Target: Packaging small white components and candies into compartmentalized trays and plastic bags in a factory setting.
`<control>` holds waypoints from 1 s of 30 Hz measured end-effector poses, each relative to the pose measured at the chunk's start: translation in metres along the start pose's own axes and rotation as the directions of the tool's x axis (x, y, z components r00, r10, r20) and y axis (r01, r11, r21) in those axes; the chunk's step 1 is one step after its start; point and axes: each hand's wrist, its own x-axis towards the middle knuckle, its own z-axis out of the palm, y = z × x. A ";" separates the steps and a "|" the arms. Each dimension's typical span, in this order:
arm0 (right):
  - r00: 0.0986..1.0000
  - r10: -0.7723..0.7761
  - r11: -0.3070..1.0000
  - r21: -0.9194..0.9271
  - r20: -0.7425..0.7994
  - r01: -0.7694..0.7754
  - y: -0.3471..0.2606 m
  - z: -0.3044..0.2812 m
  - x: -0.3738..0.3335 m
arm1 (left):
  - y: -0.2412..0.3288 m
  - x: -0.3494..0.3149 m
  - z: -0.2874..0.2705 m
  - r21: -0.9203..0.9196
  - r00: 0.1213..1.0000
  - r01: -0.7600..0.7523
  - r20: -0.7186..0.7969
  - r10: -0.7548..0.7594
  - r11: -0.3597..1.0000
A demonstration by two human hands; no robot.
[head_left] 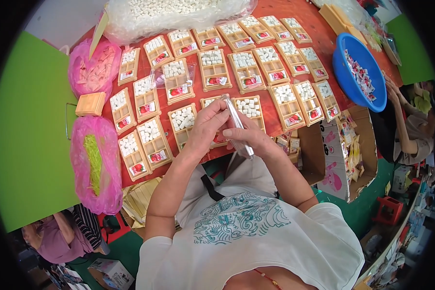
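Note:
Both hands are close together over the near edge of the red table. My left hand [209, 124] and my right hand [250, 137] are closed on a thin, shiny stack of clear plastic [235, 117], held on edge; I cannot tell whether it is sheets, bags or lids. Beneath and around it stand rows of beige compartment trays [182, 140], with white cubes [182, 117] in the far compartments. A small red-and-white packet [158, 157] lies in a near compartment of many trays. One tray [246, 107] is partly covered by my hands.
A large clear bag of white cubes [169, 10] lies at the back. Pink bags hold pale pink pieces [95, 70] and green strips [93, 162] at the left. A blue basin [340, 72] of packets is at the right, with an open carton [369, 145] below. Co-workers sit on both sides.

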 end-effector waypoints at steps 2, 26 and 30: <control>1.000 0.018 1.000 -0.010 -0.004 -0.018 0.002 0.000 0.001 | 0.001 -0.001 -0.001 0.007 1.000 -0.001 0.000 0.001 1.000; 0.960 -0.018 0.933 0.341 -0.278 0.116 0.005 -0.013 -0.003 | 0.027 -0.015 0.007 -0.102 0.968 -0.114 -0.234 0.088 0.988; 0.857 -0.189 0.932 0.186 -0.480 0.310 -0.008 -0.037 -0.012 | 0.046 -0.006 -0.005 -0.102 0.945 -0.230 -0.262 0.197 0.968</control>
